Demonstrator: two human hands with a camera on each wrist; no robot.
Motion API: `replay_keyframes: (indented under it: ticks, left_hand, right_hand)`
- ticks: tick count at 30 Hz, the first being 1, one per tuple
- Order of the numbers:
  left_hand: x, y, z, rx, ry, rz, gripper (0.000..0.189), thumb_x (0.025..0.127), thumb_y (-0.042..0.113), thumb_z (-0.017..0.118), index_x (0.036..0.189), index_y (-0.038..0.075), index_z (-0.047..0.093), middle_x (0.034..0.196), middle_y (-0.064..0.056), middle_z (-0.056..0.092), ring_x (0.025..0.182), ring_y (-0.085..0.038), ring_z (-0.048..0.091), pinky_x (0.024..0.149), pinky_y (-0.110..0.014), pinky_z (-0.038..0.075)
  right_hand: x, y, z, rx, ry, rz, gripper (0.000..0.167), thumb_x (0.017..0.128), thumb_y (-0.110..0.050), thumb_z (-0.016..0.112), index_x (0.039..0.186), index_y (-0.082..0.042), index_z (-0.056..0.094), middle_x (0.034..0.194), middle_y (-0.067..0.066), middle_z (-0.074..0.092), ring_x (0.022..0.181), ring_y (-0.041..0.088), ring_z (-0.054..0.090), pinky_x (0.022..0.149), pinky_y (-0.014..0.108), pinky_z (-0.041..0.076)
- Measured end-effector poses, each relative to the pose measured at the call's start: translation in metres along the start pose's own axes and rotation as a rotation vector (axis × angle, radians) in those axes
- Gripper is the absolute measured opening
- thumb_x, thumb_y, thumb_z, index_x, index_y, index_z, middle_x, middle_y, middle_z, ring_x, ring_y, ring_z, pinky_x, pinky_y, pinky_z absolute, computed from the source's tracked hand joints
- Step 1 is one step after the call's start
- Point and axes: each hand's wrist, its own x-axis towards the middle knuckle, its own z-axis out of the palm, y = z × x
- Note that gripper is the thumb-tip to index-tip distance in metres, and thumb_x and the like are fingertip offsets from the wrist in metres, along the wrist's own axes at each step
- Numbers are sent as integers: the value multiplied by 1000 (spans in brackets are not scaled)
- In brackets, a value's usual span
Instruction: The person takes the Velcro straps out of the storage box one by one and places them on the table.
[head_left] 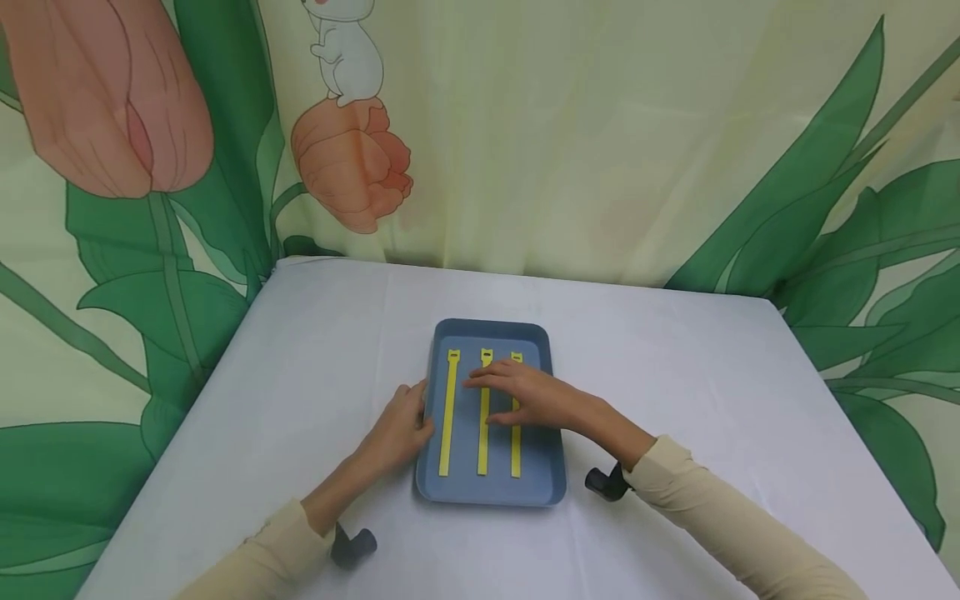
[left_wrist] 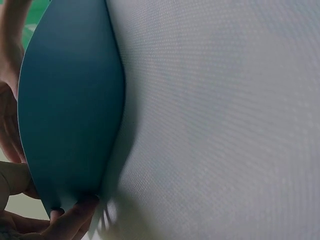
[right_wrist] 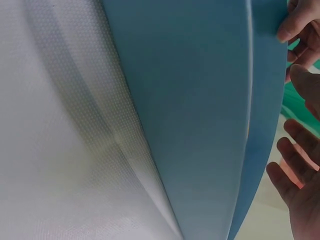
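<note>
The left hand [head_left: 397, 425] grips the smooth blue-grey rectangular tray [head_left: 463, 450] while the right hand [head_left: 527, 392] spreads, holding nothing, over three flat yellow strips [head_left: 448, 417] lying inside, where a light touch should avoid skewing them.

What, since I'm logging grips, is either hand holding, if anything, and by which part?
Left hand: the blue tray, by its left side; right hand: nothing.
</note>
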Motion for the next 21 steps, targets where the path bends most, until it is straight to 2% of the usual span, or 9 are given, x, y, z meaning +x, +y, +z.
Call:
replay_keyframes:
  ticks: [12, 21]
  left_hand:
    - [-4, -1, 4, -19, 6, -23, 63, 83, 3, 58, 139, -12, 32, 88, -7, 43, 74, -14, 43, 60, -25, 41]
    - [-5, 2, 4, -18, 27, 1, 62, 82, 2, 58, 137, -13, 33, 87, -7, 43, 73, -14, 44, 60, -25, 41]
  right_hand:
    - [-2, -2, 0, 23, -2, 13, 58, 83, -25, 72, 135, -13, 51, 137, 9, 48, 129, 21, 39, 106, 42, 26]
    - [-1, -4, 0, 33, -5, 26, 58, 82, -24, 73, 135, -12, 51, 138, 8, 47, 129, 20, 38, 105, 41, 29]
